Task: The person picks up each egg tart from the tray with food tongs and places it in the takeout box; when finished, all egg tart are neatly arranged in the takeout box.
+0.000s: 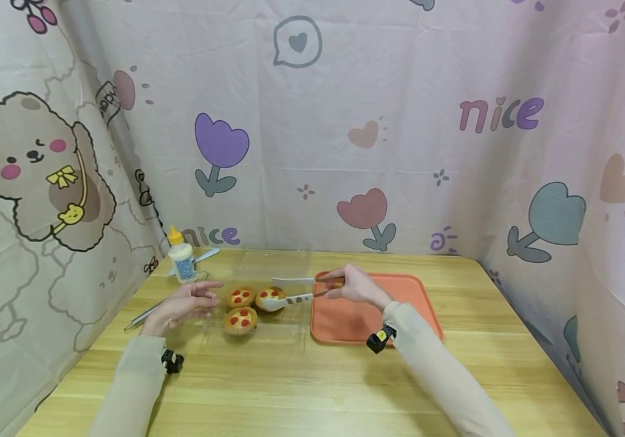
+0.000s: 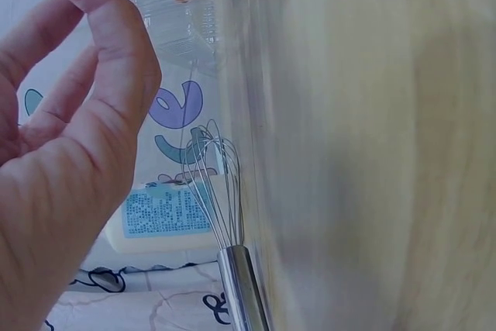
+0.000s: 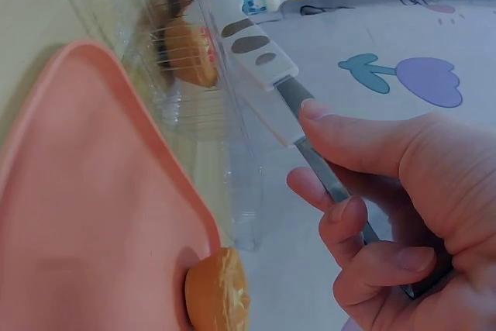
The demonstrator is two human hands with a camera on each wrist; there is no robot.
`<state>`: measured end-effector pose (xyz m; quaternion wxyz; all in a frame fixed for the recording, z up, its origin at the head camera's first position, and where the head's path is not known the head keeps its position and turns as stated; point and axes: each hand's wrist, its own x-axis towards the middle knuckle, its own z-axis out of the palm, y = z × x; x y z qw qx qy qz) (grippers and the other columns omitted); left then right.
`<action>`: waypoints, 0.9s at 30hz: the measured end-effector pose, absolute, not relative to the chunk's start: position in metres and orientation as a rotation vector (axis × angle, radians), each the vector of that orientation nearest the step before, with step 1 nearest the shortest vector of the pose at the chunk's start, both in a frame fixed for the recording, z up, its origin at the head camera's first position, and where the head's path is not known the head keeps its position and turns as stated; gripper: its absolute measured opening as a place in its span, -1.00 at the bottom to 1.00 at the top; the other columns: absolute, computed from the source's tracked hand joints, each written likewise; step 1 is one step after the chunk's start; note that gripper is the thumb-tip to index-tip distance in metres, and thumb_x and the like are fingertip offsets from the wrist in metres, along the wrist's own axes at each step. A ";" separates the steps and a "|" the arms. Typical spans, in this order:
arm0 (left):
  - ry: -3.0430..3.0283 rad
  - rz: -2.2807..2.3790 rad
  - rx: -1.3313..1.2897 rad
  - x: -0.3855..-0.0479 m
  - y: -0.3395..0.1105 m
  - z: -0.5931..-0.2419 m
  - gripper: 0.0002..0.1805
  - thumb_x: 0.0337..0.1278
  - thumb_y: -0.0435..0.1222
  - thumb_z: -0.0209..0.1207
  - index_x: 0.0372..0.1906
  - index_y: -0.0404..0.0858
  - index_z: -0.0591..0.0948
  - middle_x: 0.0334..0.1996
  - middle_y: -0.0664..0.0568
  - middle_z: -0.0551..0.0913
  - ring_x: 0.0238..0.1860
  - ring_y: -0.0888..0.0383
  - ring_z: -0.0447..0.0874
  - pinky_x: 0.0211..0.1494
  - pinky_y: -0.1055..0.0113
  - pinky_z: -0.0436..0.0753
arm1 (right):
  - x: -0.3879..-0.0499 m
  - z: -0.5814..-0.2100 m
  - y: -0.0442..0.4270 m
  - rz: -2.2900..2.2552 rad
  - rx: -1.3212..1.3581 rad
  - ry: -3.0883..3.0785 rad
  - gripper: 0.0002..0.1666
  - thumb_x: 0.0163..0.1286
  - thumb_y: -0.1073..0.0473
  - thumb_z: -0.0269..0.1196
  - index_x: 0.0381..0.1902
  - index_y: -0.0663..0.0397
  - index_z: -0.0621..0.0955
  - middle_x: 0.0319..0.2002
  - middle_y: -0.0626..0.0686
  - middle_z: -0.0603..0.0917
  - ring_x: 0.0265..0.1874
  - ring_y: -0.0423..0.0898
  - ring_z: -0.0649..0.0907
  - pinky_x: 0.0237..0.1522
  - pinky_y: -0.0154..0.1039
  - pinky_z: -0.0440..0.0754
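Note:
My right hand (image 1: pixel 357 285) grips a pair of tongs (image 3: pixel 314 156) with spotted white ends. The tongs' two arms stand apart, and the nearer white end (image 1: pixel 275 304) overlaps the right-hand mini pizza tart (image 1: pixel 269 297) in the head view. Two more mini pizza tarts, one behind (image 1: pixel 241 296) and one in front (image 1: pixel 240 321), sit with it in a clear plastic box (image 1: pixel 282 332). At the box's left side is my left hand (image 1: pixel 185 305), its fingers loosely extended; whether they touch the plastic is unclear. Another tart (image 3: pixel 217 292) lies on the orange tray (image 1: pixel 345 325), hidden in the head view.
Behind my left hand stands a glue bottle (image 1: pixel 183 262) with a yellow cap, beside a light-blue utensil (image 1: pixel 207 255). A metal whisk (image 2: pixel 242 284) lies left of the box. Patterned cloth (image 1: pixel 312 121) hangs along the table's back and sides.

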<state>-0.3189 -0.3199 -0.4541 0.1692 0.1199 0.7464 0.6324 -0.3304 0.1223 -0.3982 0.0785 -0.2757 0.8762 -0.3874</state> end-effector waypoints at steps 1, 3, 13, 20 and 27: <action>2.121 1.798 0.340 -0.319 -0.320 -0.454 -0.28 0.34 -0.41 0.13 0.48 -0.46 0.10 -0.10 -0.11 0.55 -0.15 0.10 0.64 -0.10 0.22 0.72 | -0.330 -0.398 0.123 -1.159 -0.827 2.627 -0.50 0.24 0.27 0.39 0.17 0.01 0.65 0.01 0.03 0.73 -0.12 0.03 0.68 -0.15 -0.24 0.63; 2.120 1.799 0.335 -0.319 -0.320 -0.454 -0.28 0.34 -0.40 0.13 0.48 -0.45 0.10 -0.10 -0.11 0.55 -0.16 0.10 0.64 -0.11 0.23 0.72 | -0.331 -0.400 0.122 -1.166 -0.827 2.629 -0.51 0.23 0.28 0.39 0.16 0.02 0.65 -0.01 0.05 0.74 -0.08 0.03 0.70 -0.10 -0.20 0.67; 2.129 1.797 0.317 -0.318 -0.320 -0.454 -0.28 0.34 -0.41 0.13 0.49 -0.44 0.10 -0.11 -0.10 0.53 -0.11 0.05 0.64 -0.10 0.25 0.71 | -0.335 -0.411 0.124 -1.153 -0.831 2.657 -0.51 0.26 0.25 0.37 0.18 -0.06 0.64 0.02 0.04 0.72 0.01 0.04 0.68 0.03 -0.07 0.65; 2.127 1.801 0.333 -0.317 -0.319 -0.452 -0.26 0.32 -0.40 0.15 0.48 -0.46 0.09 -0.14 -0.04 0.54 -0.13 0.08 0.64 -0.11 0.27 0.71 | -0.336 -0.411 0.133 -1.188 -0.855 2.578 -0.47 0.28 0.21 0.37 0.22 -0.14 0.61 0.15 0.16 0.65 0.15 0.07 0.63 0.12 -0.02 0.62; 2.133 1.783 0.362 -0.315 -0.318 -0.451 -0.28 0.34 -0.38 0.14 0.48 -0.45 0.10 -0.15 -0.01 0.54 -0.15 0.12 0.64 -0.11 0.28 0.71 | -0.336 -0.412 0.147 -1.238 -0.778 2.586 -0.48 0.24 0.14 0.41 0.18 0.01 0.64 0.11 0.14 0.68 0.07 0.05 0.66 0.07 -0.10 0.65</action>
